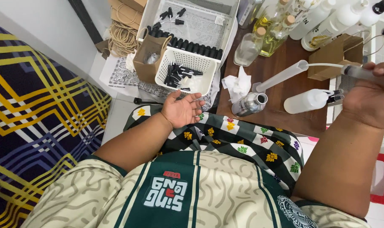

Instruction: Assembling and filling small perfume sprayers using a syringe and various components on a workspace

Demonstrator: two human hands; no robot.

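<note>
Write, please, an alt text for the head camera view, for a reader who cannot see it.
Seen from above, a seated person's right hand holds a large clear syringe over a brown table, near a tipped metal bottle and a white squeeze bottle. The left hand rests open, palm up, beside a white basket of small black caps.

Near the top centre I see a small brown paper bag (148, 57) standing open just beside a white plastic basket (184, 71). Another brown paper bag (332, 54) with cord handles stands at the upper right on the dark wooden worktop (285, 114). Behind it, along the top right edge, white plastic bottles (327, 21) lean together, their labels white with dark print and a yellow-green patch. I see no screens or signs.
</note>
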